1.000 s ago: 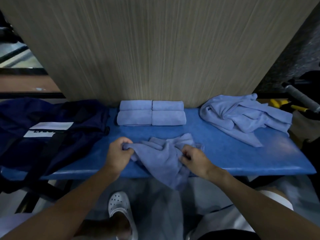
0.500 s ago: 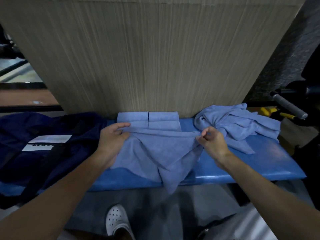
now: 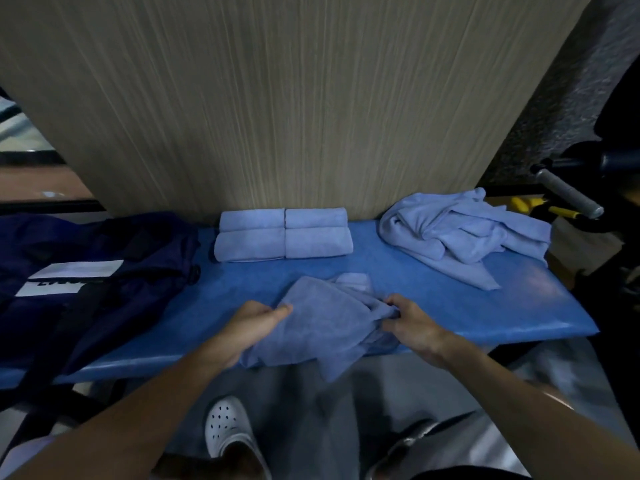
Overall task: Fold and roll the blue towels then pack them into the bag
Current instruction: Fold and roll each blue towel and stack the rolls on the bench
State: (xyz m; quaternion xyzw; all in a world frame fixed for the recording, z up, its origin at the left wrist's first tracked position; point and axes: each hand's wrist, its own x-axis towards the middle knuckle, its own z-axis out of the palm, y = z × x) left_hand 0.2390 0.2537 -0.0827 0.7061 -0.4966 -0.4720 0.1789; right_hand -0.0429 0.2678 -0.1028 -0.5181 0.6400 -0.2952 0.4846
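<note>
Blue towels: four rolled [image 3: 283, 234] at bench [image 3: 433, 299] back edge, heap [image 3: 464, 233] unfolded at right end, one [image 3: 325, 327] pinched by left hand [image 3: 254, 327] and right hand [image 3: 412, 323]; bag [image 3: 104, 271] unpacked.

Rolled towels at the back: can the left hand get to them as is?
Probably yes, once it lets go. The left hand grips the crumpled towel, but only bare table lies between it and the rolled towels.
</note>
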